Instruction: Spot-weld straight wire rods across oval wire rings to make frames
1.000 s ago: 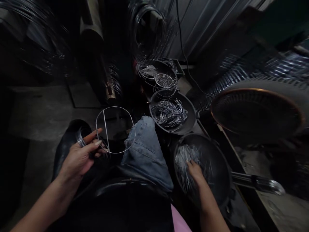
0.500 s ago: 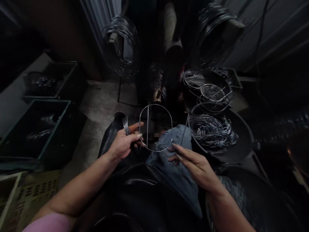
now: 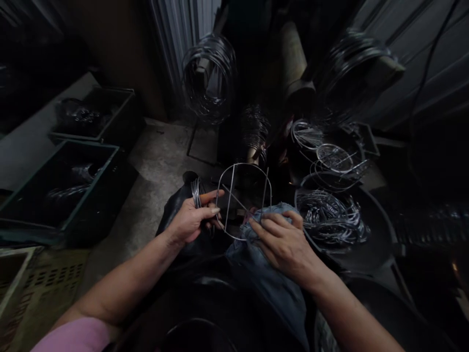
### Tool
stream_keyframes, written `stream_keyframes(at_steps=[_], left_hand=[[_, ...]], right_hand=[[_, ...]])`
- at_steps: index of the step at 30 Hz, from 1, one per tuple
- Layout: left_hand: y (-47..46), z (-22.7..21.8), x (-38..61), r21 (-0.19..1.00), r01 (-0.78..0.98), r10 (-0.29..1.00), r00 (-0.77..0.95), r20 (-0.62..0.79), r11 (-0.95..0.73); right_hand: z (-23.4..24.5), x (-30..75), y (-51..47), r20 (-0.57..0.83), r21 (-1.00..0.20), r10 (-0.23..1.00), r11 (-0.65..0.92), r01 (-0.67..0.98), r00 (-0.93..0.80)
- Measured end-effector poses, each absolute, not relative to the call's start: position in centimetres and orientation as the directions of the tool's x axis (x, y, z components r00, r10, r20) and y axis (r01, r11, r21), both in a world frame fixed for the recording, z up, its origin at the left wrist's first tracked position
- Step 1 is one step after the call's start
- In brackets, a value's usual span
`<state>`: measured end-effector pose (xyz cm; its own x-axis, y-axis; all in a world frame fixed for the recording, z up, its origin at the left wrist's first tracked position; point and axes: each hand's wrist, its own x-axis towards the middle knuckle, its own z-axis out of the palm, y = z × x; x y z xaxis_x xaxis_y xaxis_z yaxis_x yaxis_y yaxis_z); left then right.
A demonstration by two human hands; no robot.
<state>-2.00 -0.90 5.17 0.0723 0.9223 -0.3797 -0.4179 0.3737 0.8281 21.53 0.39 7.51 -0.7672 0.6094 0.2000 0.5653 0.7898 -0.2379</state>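
Concrete floor (image 3: 161, 161) and a corrugated metal wall (image 3: 176, 44) frame a seated person's lap; the left hand (image 3: 190, 220) is clenched, gripping one oval wire frame (image 3: 244, 168) upright by its lower part, with one bundle of wire rings (image 3: 196, 193) looped at the fingers; the right hand (image 3: 282, 242) lies curled on denim jeans (image 3: 271, 293), just beside the frame's lower edge; one thin diagonal wire (image 3: 236, 200) crosses the frame toward its fingers (image 3: 264, 225), but whether they pinch it cannot be told.

Right of that hand sit three dark round pans: the nearest pan (image 3: 381, 234) holds tangled wire loops (image 3: 330, 220); the farther pan (image 3: 357, 146) holds wire rings and small round frames (image 3: 331, 157); the third pan (image 3: 392, 308) lies below the right forearm, with wire pieces (image 3: 324, 337) at its edge.

Left of the left hand stand two green-rimmed crates (image 3: 88, 149), both holding dark contents, and one perforated yellow crate (image 3: 47, 278); ahead hang three wire coils (image 3: 208, 78).
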Motion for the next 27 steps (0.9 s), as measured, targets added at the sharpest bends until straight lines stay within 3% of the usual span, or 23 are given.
stream_keyframes(at_steps=[4,11,27], left_hand=[[-1.0,5.2,-2.6,0.821,-0.41,0.912,0.076,-0.403,0.397],[-0.4,5.0,-3.1,0.838,-0.374,0.915,0.093,-0.393,0.398],[2.8,5.3,-3.2,0.802,-0.471,0.925,0.092,-0.37,0.367]], right_hand=[[7.1,21.3,1.1,0.113,-0.173,0.545,0.834,0.524,-0.831],[7.6,20.9,1.9,0.056,-0.077,0.54,0.841,0.536,-0.84],[9.8,20.5,5.4,0.049,-0.072,0.513,0.858,0.509,-0.857]])
